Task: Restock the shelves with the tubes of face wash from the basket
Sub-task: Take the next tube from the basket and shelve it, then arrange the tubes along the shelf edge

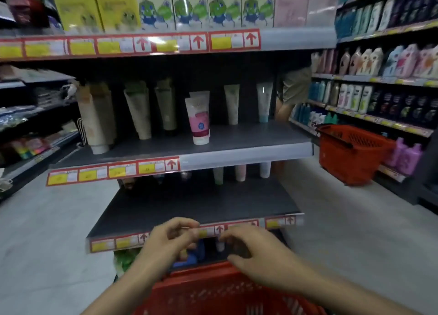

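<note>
L hand (171,240) & R hand (252,252) loosely curled, empty; basket (213,295) contents hidden, blurry.

Left hand (170,241) and right hand (257,252) hover loosely curled over the red basket (208,293).

Green cartoon boxes (208,6) line the top; yellow boxes (94,9) stand left of them, pink boxes (291,6) right, and pastel bottles (369,61) (labels blurred) farther right, lower down.
</note>
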{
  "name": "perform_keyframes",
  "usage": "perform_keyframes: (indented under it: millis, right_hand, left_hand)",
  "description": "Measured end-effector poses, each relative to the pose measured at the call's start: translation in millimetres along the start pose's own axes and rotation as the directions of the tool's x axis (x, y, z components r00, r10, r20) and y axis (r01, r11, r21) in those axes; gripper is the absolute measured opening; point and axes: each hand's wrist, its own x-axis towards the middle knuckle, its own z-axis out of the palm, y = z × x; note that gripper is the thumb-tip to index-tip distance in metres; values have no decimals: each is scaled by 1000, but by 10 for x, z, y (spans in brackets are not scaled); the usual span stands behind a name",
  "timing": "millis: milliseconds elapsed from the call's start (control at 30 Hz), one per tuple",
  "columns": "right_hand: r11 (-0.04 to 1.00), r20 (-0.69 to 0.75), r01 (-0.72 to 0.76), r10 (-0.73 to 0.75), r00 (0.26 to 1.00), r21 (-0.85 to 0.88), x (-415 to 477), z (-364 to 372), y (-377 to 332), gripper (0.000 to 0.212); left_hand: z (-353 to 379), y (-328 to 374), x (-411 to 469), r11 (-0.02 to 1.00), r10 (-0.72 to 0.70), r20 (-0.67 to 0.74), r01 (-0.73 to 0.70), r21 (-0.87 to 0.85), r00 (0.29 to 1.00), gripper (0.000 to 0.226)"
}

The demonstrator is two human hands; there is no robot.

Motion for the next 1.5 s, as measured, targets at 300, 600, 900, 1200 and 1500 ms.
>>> perform_keyframes:
  millis: [300, 600, 900, 1200, 1500]
  right_hand:
    - [989, 394, -135, 148, 907, -60, -87, 1320, 561, 38]
    - [970, 523, -242, 207, 827, -2, -81, 2733, 511, 36]
    - [933, 474, 188, -21, 880, -307, 15, 3656, 35, 73]
    - [819, 485, 433, -224, 845, -376, 82, 3859, 141, 77]
    - [947, 313, 309, -269, 911, -86, 49, 3322, 405, 49]
  left_hand:
    - [-16, -1280, -214, 961, -234, 118, 211, 177, 965, 15]
    - [-339, -1923, -432, 740, -222, 46, 138, 659, 974, 9]
    - [-428, -1966, -598, 517, -145, 80, 7, 856, 986, 37]
    - [-469, -1874, -542, 451, -37, 87, -60, 890, 996, 28]
    - [-419, -1685, -393, 490, -30, 78, -53, 870, 996, 26]
